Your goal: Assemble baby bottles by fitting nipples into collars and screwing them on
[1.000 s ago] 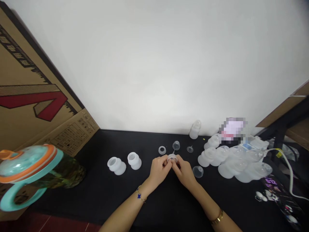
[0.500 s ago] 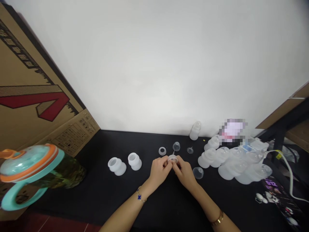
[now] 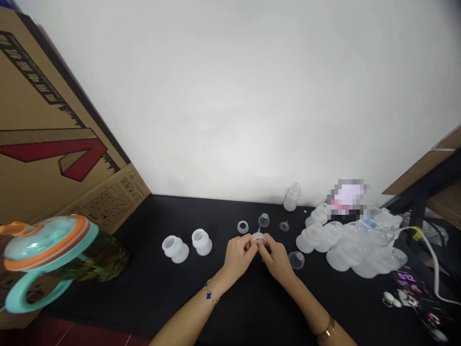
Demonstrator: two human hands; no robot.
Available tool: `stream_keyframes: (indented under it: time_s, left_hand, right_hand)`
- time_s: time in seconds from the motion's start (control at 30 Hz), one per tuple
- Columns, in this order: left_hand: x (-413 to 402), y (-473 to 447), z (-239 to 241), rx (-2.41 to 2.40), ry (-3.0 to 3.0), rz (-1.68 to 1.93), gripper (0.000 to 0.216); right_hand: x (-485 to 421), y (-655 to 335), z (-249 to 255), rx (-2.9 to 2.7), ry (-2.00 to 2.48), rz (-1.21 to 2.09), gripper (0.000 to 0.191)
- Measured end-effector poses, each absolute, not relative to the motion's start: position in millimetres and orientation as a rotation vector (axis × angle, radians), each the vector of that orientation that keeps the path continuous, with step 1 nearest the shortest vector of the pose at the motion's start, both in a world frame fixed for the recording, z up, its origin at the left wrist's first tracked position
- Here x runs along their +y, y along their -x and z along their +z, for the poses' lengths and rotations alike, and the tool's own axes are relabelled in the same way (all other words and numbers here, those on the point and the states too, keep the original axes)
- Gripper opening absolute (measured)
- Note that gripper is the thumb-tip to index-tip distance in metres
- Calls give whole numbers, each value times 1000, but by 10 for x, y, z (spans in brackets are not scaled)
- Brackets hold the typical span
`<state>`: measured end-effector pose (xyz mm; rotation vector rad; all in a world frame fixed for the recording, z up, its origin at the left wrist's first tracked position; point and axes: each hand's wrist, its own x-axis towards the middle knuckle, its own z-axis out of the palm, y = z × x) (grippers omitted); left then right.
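Note:
Both hands meet over the black table (image 3: 151, 283) and pinch one small translucent white ring-shaped part (image 3: 258, 237) between their fingertips. My left hand (image 3: 238, 255) grips its left side, my right hand (image 3: 276, 257) its right side. Just beyond the hands lie a white ring (image 3: 242, 227), a small clear cap (image 3: 263, 220) and a clear disc (image 3: 284, 226). A clear dome cap (image 3: 296, 260) lies by my right hand. Two short white bottle bodies (image 3: 175, 248) (image 3: 201, 240) stand to the left.
A heap of translucent bottles (image 3: 355, 245) fills the right side, with one bottle (image 3: 291, 196) upright by the wall. A teal and orange lidded jug (image 3: 46, 254) stands at the near left before a large cardboard box (image 3: 46, 144). A white cable (image 3: 432, 254) and a phone lie at far right.
The hands stay together on the ring part with only slight finger shifts. The view has drifted a little.

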<state>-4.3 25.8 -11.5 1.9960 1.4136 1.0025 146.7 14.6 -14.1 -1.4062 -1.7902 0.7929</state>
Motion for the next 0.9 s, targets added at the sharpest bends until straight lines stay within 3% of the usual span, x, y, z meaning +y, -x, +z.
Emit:
stream_keyframes:
  time_s: [0.73, 0.9]
  left_hand:
    - [242, 14, -98, 1387, -1883, 900, 41]
    - [210, 7, -59, 1397, -1848, 969, 32]
  right_hand:
    - [143, -1451, -150, -1533, 1255, 995, 34]
    - [152, -1449, -142, -1513, 1258, 979, 34]
